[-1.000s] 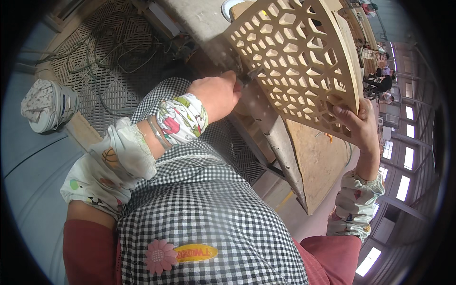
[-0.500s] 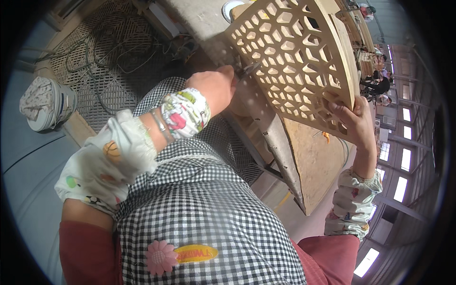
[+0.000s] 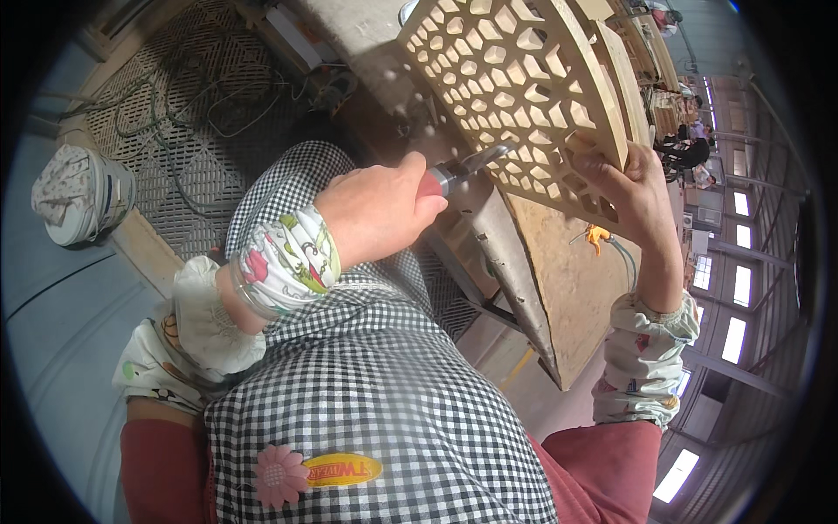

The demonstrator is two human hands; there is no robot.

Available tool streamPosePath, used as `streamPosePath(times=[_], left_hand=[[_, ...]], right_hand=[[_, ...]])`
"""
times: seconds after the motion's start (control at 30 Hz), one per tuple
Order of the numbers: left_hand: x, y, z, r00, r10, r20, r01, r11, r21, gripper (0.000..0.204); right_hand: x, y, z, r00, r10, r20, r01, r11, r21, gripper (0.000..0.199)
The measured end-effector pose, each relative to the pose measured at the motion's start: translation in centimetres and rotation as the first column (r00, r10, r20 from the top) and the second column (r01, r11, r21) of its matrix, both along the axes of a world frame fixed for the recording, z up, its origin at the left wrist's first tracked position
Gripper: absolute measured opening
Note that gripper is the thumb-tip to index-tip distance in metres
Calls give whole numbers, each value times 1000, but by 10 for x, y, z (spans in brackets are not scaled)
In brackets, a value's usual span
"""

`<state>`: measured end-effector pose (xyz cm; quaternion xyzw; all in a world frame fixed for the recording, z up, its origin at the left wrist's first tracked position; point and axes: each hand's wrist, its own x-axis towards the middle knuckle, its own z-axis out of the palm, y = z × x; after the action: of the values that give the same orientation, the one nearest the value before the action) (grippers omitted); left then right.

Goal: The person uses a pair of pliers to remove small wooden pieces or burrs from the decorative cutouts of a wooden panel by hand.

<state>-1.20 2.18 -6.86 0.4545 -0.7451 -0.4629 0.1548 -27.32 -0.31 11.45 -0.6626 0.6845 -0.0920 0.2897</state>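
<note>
My left hand (image 3: 375, 214) is closed around the red handle of a knife (image 3: 452, 175) with a short metal blade. The blade's tip lies against or just over the near left part of a pale wooden lattice panel (image 3: 602, 96); contact cannot be made out. Many angular holes pierce this panel, and it is tilted up above the bench. My right hand (image 3: 628, 188) grips its lower right corner, thumb on the front face and fingers behind.
Under the panel is a worn wooden bench (image 3: 567, 288) with an orange-handled tool (image 3: 596, 237) on it. A white bucket (image 3: 113, 192) with a cloth stands at left. Cables (image 3: 157, 122) lie on the slatted floor mat. Small pale flecks show beside the panel. People are in the far right background.
My left hand has come down and toward me, and more of the knife shows. The panel and my right hand have shifted slightly up and to the left.
</note>
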Motion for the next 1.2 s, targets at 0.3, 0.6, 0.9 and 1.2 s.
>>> streamPosePath(times=[0.3, 0.6, 0.9, 1.2], left_hand=[[-15, -16, -8, 992, -47, -114, 72, 970, 233, 51], [-37, -35, -27, 993, -112, -48, 110, 993, -47, 47], [15, 0, 6, 985, 51, 163, -26, 987, -156, 40], [-11, -6, -3, 970, 115, 215, -28, 929, -370, 41]], right_hand=[[5, 3, -2, 999, -30, -19, 30, 999, -24, 32], [4, -1, 0, 1000, 5, 2, -5, 1000, -15, 33], [-12, -7, -3, 995, -37, 88, 37, 999, -5, 37], [-16, -10, -4, 995, 36, 97, -31, 998, -55, 37]])
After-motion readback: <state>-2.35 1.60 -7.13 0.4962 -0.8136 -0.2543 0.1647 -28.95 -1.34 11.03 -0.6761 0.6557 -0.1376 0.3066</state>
